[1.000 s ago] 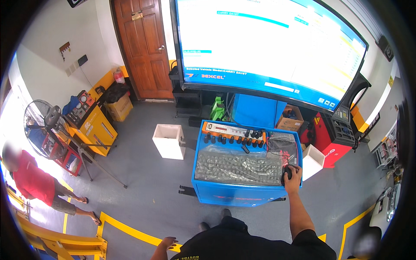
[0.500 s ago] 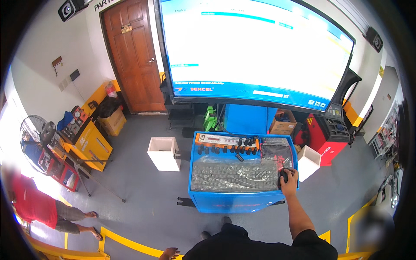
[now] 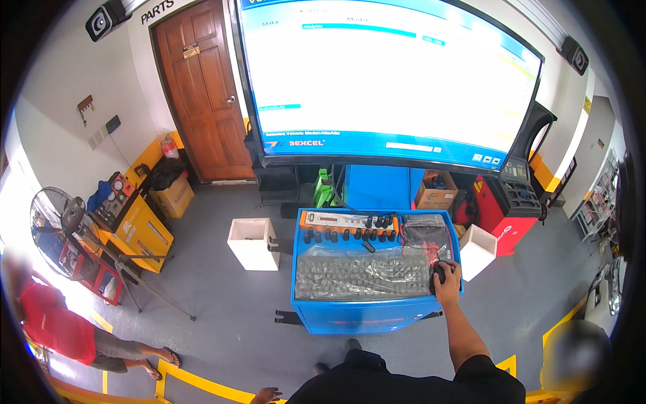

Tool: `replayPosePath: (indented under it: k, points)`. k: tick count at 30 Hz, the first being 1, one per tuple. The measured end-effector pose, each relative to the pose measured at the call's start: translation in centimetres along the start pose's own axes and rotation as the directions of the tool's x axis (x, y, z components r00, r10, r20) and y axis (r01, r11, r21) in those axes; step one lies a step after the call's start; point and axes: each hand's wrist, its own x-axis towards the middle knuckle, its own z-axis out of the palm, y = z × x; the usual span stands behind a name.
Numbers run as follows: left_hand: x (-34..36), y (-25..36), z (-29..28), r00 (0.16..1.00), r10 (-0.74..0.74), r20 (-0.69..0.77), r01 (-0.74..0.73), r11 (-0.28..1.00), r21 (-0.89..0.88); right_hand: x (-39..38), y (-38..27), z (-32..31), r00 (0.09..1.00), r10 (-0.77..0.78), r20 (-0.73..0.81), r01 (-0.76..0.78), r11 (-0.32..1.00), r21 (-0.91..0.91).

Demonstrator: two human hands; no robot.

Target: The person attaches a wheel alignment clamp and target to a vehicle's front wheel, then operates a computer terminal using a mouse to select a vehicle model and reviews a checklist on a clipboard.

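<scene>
Text on the wide screen (image 3: 390,87) ahead of the right hand (image 3: 449,284) has changed within the last second, suggesting a different selection, with that hand's grip curled over the black mouse (image 3: 437,272) beneath it, while the left hand's (image 3: 268,394) grip, partly cut off, I cannot tell.

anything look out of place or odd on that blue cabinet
Slightly: one small black piece lies at a slant in front of the row of black pieces, apart from it, behind the plastic-covered keyboard. The black mouse under the right hand looks normal, and nothing appears spilled or broken.
</scene>
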Motion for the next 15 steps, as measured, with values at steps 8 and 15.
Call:
replayPosePath:
  k: [8, 15]
  points:
    - [-0.5, 0.2, 0.6, 0.997, 0.073, 0.001, -0.073, 0.989, 0.128, 0.0, 0.2, -0.1, 0.999, 0.029, 0.017, -0.029, 0.999, -0.020]
    - [-1.1, -0.4, 1.3, 0.995, 0.084, -0.054, -0.078, 0.991, 0.109, 0.0, 0.0, 0.0, 0.999, 0.037, 0.009, -0.037, 0.999, -0.010]
